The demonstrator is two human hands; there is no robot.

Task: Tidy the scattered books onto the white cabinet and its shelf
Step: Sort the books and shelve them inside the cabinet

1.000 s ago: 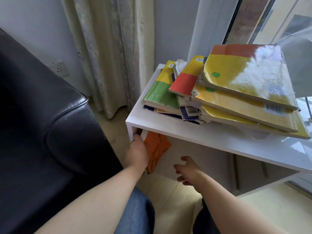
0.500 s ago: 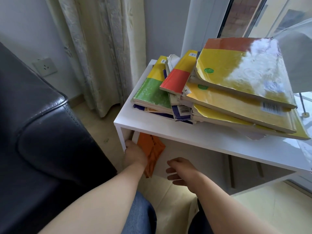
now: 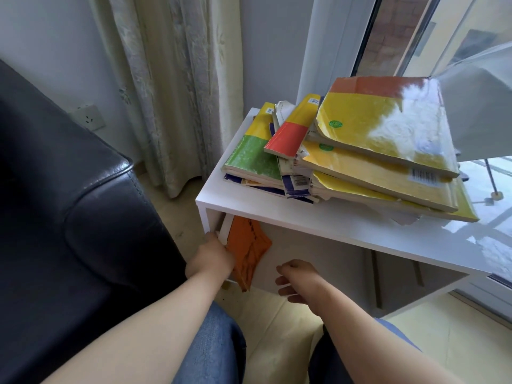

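Observation:
An orange book [image 3: 248, 249] stands upright inside the shelf opening of the white cabinet [image 3: 318, 227], against its left wall. My left hand [image 3: 212, 259] holds this book at its near edge. My right hand [image 3: 297, 279] rests at the front edge of the lower shelf, its fingers curled over that edge. On the cabinet top lies a messy pile of books: a green and yellow one [image 3: 253, 153] at the left, a red and yellow one [image 3: 291, 131] in the middle, and large yellow ones [image 3: 385, 126] stacked at the right.
A black leather sofa arm [image 3: 83, 217] is close on the left of the cabinet. A pale curtain [image 3: 171, 79] hangs behind, with a wall socket [image 3: 88, 117] beside it. A window and a white lamp shade [image 3: 479, 106] are at the right. My jeans-clad knees are below.
The orange book has gone a little deeper and more upright against the left wall with my left hand. My right hand's fingers have curled down at the shelf's front edge.

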